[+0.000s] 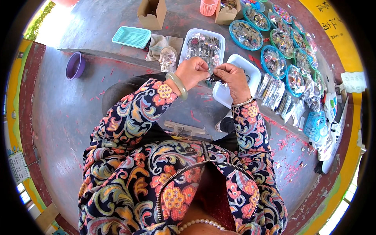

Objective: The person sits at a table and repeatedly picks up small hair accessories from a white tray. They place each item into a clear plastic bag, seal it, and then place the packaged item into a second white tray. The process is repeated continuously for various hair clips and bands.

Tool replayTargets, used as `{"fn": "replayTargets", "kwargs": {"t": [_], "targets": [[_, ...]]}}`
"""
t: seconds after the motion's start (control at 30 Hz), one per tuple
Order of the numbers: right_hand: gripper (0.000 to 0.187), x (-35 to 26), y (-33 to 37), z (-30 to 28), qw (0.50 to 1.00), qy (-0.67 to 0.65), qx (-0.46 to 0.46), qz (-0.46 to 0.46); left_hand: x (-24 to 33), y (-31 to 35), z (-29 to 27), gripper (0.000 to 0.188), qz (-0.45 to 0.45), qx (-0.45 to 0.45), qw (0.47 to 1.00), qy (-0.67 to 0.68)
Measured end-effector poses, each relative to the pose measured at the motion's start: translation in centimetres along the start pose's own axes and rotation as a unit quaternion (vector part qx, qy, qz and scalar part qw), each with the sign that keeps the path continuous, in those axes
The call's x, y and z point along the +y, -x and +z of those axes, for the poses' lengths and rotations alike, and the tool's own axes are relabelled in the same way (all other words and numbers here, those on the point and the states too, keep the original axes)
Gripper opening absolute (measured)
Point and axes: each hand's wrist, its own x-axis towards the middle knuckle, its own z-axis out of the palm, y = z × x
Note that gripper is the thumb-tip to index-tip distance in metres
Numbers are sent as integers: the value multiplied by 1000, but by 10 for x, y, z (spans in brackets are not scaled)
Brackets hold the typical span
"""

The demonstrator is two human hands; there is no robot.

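Note:
My left hand [193, 72] and my right hand [234, 79] nearly meet in front of me, above the edges of two white tubs. Between the right thumb and fingers is a small dark object [214, 78], too small to name. The left hand is closed in a pinch right beside it; whatever its fingertips hold is hidden. Beyond the left hand stands a white tub [183, 50] filled with small clear-wrapped items [203, 46]. Under and behind the right hand is a second white tub [223, 96], with a dark ring-shaped item in it.
Several round trays [232, 38] of small goods and silvery packets [270, 92] crowd the right. A turquoise basket [131, 36], a grey cloth [156, 45] and a cardboard box [152, 21] stand beyond. A purple basin [75, 66] is far left; a wooden piece [184, 128] lies below my hands.

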Motion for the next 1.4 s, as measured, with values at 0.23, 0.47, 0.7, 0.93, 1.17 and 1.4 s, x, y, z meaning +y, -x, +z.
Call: {"fn": "replayTargets", "kwargs": {"t": [0.23,0.47,0.7,0.93,1.17,1.4], "targets": [[13,10,0,3,982,-159,105,4,-4,-3,-3,24,-150,-87,977,122],[15,11,-1,6,977,-191,98,14,-3,-2,-3,18,-171,13,954,247],[14,8,-1,-2,982,-182,25,34,-7,-4,-8,17,-142,1,966,214],[11,2,-1,-7,997,-58,-49,16,-3,-1,-8,17,-105,-61,983,141],[12,3,-1,0,988,-148,4,46,0,1,-6,15,-115,-19,955,271],[12,6,-2,-1,987,-156,-15,38,2,0,-9,11,-82,-32,963,256]]}}
